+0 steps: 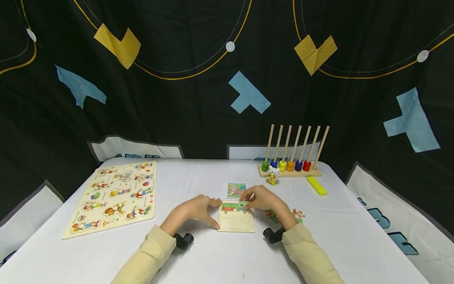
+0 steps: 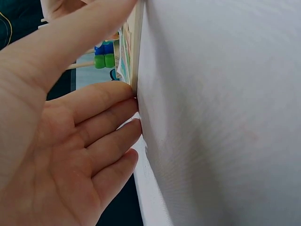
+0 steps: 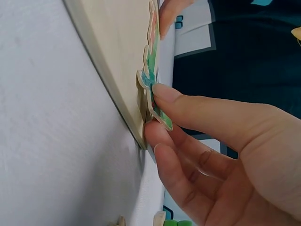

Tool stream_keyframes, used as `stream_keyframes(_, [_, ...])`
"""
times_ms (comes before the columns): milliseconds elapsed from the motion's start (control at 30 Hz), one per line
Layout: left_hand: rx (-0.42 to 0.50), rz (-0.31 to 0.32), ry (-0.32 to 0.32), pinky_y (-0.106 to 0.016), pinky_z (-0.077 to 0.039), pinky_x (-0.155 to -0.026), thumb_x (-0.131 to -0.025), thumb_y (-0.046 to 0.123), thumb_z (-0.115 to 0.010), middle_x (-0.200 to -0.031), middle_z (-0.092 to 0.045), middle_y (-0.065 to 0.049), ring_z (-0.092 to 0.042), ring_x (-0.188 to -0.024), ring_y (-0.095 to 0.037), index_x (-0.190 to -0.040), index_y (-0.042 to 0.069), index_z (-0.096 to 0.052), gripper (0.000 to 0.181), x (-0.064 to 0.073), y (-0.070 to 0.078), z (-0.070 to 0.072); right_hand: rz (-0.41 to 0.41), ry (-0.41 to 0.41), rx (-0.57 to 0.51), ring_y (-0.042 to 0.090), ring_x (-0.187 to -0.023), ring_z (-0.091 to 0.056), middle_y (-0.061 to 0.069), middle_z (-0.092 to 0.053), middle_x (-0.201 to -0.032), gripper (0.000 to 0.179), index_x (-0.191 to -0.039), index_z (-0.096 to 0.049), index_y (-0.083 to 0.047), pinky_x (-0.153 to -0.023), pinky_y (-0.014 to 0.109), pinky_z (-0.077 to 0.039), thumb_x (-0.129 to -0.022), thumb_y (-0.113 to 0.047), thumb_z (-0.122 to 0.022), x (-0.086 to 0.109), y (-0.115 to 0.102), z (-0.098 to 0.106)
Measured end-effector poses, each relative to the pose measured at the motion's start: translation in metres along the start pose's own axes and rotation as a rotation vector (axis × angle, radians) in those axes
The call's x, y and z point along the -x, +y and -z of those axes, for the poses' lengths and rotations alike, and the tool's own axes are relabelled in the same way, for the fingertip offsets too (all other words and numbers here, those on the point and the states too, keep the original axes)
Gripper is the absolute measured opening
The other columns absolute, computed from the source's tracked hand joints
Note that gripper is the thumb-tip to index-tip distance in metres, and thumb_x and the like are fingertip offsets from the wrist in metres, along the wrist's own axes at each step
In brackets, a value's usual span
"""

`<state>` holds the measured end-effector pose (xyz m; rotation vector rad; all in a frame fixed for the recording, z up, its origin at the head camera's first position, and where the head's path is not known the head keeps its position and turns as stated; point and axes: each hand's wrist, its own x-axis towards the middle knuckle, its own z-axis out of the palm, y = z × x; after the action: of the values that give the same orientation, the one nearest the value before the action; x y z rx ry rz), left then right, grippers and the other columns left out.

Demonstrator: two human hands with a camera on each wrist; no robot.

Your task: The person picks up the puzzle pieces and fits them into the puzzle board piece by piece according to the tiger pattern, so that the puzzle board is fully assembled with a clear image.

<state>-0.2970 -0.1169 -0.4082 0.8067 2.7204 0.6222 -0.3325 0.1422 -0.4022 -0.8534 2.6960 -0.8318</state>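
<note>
A small square wooden puzzle tray [image 1: 236, 225] lies flat before me, with puzzle pieces [image 1: 229, 207] showing a red picture on green in its upper left. Against the tray's left side, my left hand [image 1: 200, 209] rests with thumb and fingers spread; its fingers are fairly straight at the edge in the left wrist view. My right hand [image 1: 261, 197] pinches a green and blue puzzle piece [image 3: 163, 117] between thumb and fingers, tilted over the tray's upper right corner. Just behind the tray is a picture card [image 1: 234, 189]. Loose puzzle pieces [image 1: 298, 213] lie beside my right wrist, partly hidden by it.
A large wooden board [image 1: 118, 195] with figure pieces covers the table's left side. At the back right stands a peg rack [image 1: 291, 172] with coloured beads. A small yellow figurine [image 1: 272, 176] sits before it, and a yellow block [image 1: 317, 185] lies nearby.
</note>
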Motion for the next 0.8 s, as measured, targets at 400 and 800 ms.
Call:
stream_keyframes(400, [-0.006,-0.005,-0.002,-0.043,-0.034,-0.109,-0.064,0.042,-0.088,-0.141,-0.05,-0.01,-0.041,-0.134,-0.029,-0.135,0.004,-0.055,0.087,-0.0004,0.0002,0.0001,-0.019,0.004,0.013,0.013,-0.078,-0.064,-0.002,-0.066,-0.084,0.016,-0.096,-0.074,-0.011,-0.059,0.025,-0.05,-0.081,-0.009,-0.078,0.0,-0.0015,-0.0008])
stream_keyframes(800, [0.006,0.01,-0.002,-0.044,-0.033,-0.11,-0.064,0.041,-0.088,-0.142,-0.049,-0.007,-0.039,-0.135,-0.028,-0.135,0.005,-0.056,0.086,0.0004,0.0012,0.0002,0.0,-0.025,0.019,0.012,-0.079,-0.059,-0.001,-0.069,-0.088,0.021,-0.095,-0.074,-0.013,-0.062,0.027,-0.049,-0.076,-0.013,-0.082,0.0012,-0.0036,-0.0014])
